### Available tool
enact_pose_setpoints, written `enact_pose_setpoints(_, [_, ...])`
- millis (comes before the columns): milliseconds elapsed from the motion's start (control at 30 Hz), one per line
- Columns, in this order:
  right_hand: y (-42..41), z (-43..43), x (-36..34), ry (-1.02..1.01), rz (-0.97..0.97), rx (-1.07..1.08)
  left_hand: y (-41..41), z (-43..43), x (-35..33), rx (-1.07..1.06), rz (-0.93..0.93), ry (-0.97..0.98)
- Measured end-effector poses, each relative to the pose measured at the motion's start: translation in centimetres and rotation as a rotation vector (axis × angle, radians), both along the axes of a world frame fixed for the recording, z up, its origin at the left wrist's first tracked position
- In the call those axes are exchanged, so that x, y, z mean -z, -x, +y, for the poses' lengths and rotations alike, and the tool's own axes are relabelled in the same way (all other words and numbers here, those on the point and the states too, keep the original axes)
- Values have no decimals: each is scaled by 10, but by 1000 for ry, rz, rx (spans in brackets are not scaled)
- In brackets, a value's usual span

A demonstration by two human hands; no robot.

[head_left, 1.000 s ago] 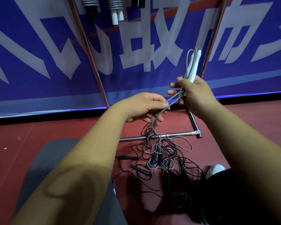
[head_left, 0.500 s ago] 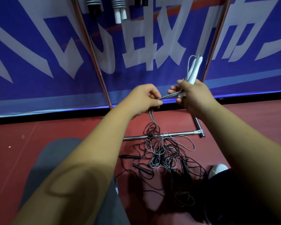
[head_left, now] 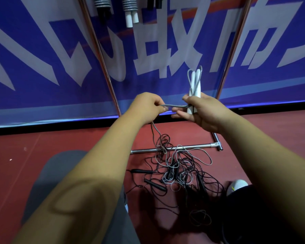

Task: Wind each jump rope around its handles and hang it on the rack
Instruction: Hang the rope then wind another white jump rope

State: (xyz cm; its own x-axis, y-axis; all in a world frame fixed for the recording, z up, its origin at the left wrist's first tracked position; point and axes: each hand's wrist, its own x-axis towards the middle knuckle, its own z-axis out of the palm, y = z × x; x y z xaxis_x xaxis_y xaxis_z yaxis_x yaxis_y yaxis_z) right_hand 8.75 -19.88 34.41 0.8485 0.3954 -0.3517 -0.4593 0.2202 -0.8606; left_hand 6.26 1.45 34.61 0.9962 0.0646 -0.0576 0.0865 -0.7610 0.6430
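The right hand (head_left: 203, 111) is closed around a pair of white handles (head_left: 195, 88) held side by side and pointing up, with a loop of grey cord (head_left: 176, 106) showing above their tips. The left hand (head_left: 148, 106) pinches that same cord between thumb and fingers just beside the handles, so a short stretch runs taut between the two hands, and from the left hand the rest drops to the red floor (head_left: 42, 155). By the look of it this rope is only at the start of its winding, since no clear turns show around the handles and most of its length lies below. That length runs into a tangled pile of ropes (head_left: 176, 171), grey and black cords mixed with several black handles, lying across the bottom bar of the rack (head_left: 188, 147). At the top edge of the view at least two wound bundles (head_left: 131, 9) hang already, one with white handle ends and one darker; what hangs further right is cut off. So a few ropes seem finished, one is in hand, and the pile suggests several more remain to be untangled, wound and hung
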Motion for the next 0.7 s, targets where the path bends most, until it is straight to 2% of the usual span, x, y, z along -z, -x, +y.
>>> enact_pose_setpoints(167, [13, 1, -9, -26, 91, -210, -4, 13, 0, 52, 66, -56])
enact_pose_setpoints(300, [18, -1, -12, -12, 94, -410, -7, 21, 2, 100, 108, -37])
enact_pose_setpoints(433, [23, -4, -11, -20, 120, -589, -9, 25, 6, 148, 128, 148])
enact_pose_setpoints(533, [28, -5, -7, -46, 176, -818, -8, 27, 8, 181, 172, 358])
enact_pose_setpoints(700, [42, 3, 2, 62, 268, -1187, -3, 23, 0, 411, 262, 526])
